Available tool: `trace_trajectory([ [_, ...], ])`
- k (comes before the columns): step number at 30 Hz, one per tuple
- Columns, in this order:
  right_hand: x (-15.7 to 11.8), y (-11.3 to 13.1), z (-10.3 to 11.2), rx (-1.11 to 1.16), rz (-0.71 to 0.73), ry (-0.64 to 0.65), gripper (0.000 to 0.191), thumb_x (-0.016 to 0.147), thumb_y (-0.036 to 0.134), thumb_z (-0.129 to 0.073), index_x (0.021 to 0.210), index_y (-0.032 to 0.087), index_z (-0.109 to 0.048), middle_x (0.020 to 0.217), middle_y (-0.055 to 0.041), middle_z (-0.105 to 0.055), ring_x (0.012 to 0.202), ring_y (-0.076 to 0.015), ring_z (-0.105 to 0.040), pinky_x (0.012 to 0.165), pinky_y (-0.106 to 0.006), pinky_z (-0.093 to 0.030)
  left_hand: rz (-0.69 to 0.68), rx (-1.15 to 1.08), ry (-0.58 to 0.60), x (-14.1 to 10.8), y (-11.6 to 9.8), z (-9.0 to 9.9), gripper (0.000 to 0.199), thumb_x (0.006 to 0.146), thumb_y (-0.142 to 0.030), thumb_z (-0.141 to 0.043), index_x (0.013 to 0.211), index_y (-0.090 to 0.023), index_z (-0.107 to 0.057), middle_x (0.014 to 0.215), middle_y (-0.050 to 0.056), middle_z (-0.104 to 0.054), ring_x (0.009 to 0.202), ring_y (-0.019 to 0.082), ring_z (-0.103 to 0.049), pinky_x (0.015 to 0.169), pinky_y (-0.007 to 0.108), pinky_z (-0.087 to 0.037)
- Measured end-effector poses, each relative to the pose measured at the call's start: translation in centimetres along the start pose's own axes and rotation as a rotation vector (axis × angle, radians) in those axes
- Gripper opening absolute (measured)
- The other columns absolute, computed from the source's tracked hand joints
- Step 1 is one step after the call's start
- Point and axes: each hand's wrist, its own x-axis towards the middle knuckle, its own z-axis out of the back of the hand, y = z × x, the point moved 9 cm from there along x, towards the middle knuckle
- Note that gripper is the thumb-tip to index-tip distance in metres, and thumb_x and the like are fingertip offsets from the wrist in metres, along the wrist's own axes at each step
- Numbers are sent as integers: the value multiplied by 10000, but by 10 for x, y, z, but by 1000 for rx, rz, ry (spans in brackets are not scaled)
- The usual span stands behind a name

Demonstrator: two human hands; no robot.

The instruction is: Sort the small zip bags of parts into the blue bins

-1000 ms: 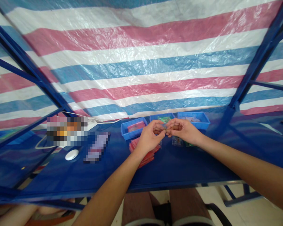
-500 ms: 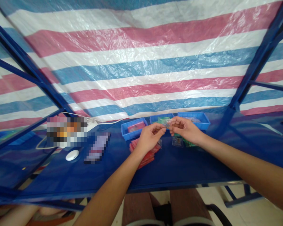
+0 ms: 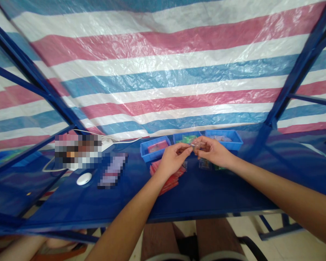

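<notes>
Both of my hands meet over the blue table, in front of the middle bin. A small clear plastic bag (image 3: 196, 145) is pinched between them; its contents are too small to make out. My left hand (image 3: 175, 156) closes thumb and fingers on the bag's left edge. On its right side, my right hand (image 3: 211, 150) is closed on it too. Red packets (image 3: 168, 181) lie fanned in a pile under my left wrist. Below my right hand are another small clear bag (image 3: 205, 164) and some green packets (image 3: 220, 168), partly hidden by the hand.
Three blue bins stand in a row at the back: a left bin (image 3: 145, 156) with red packets, a middle bin (image 3: 179, 137) with green ones, a right bin (image 3: 235, 145) with clear bags. Leftward lie a white round object (image 3: 84, 178), a blurred-out flat item (image 3: 112, 170) and white cables (image 3: 127, 141).
My right hand has shifted slightly and its fingers have curled lower around the clear bag. My left hand stays almost where it was, and the bins and piles are unchanged.
</notes>
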Motion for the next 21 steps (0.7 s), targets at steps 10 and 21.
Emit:
trace_trajectory([
  [10, -2, 6, -4, -3, -23, 19, 272, 781, 237, -748, 1039, 262, -666, 841, 24, -680, 679, -160, -613, 628, -291, -535, -24, 52, 41, -3, -8, -6, 253, 930, -407, -721, 982, -168, -780, 949, 66, -801, 822, 196, -723, 748, 276, -535],
  [21, -5, 0, -10, -34, -24, 81, 351, 846, 424, -818, 1137, 277, -690, 844, 14, -697, 679, -172, -630, 612, -298, -514, -18, 43, 36, -2, -8, -5, 160, 918, -319, -689, 916, -166, -734, 882, 47, -756, 783, 174, -681, 722, 259, -508],
])
